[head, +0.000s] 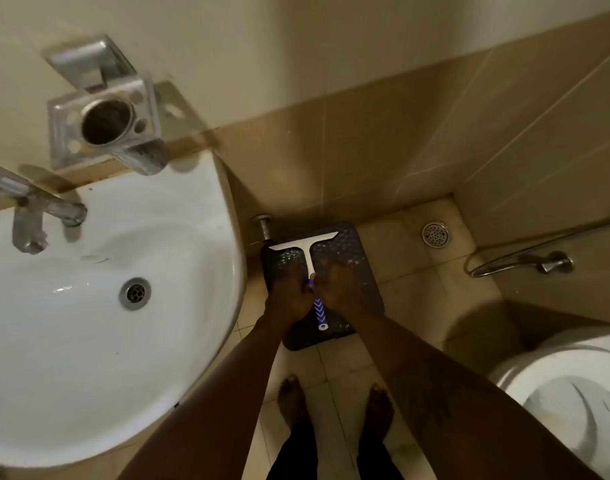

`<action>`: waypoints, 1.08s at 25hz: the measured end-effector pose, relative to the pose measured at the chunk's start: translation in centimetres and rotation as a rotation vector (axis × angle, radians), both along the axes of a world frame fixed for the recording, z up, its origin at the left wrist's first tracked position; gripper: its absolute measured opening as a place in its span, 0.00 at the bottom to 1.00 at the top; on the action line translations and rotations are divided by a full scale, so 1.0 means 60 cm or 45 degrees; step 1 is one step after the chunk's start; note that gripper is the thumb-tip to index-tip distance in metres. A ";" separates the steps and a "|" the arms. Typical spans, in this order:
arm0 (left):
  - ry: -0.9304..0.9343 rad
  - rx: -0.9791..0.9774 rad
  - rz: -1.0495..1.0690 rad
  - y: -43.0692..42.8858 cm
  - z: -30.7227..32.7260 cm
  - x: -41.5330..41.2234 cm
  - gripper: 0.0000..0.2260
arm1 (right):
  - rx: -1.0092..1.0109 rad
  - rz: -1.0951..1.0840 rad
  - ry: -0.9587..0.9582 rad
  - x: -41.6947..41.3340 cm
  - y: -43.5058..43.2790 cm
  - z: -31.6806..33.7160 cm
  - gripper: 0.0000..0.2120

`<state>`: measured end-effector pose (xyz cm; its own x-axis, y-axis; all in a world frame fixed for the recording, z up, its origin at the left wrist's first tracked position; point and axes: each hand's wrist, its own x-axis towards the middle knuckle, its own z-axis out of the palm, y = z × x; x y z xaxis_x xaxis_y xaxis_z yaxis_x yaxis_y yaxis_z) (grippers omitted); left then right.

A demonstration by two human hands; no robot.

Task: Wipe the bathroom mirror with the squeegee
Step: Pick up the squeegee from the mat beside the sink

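Where both hands meet at centre frame, I see the squeegee [310,259] between them, grip unconfirmed.
Left hand [289,296] and right hand [343,289] sit close against the blue-and-white handle from 9 and 3 o'clock; fingers are dark and blurred, so I cannot tell whether either is curled round it. White blade points to 12 o'clock over a dark mat [352,244]; contact with the mat cannot be read. Sink [158,233], at 9 o'clock, is cut off by the left edge; toilet [573,393], at 4 o'clock, by the right edge. Upper handle is partly hidden by the fingers.
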<state>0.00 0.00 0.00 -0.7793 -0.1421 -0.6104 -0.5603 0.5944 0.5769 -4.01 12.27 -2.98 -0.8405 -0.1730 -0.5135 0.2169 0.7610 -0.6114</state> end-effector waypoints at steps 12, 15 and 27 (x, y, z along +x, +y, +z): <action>-0.148 0.070 0.322 -0.021 -0.057 0.007 0.32 | 0.051 -0.207 -0.212 0.009 -0.057 -0.092 0.13; -0.118 0.122 0.328 -0.012 -0.003 0.010 0.30 | -0.045 -0.425 -0.169 0.020 -0.044 -0.032 0.12; 0.156 0.089 0.050 -0.034 0.283 0.045 0.27 | -0.145 -0.619 0.208 0.073 -0.025 0.280 0.04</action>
<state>2.68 -2.06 16.96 -0.8433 -0.1347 -0.5203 -0.5051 0.5293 0.6817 0.39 10.76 13.83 -0.9052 0.2098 -0.3697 0.4233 0.5233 -0.7396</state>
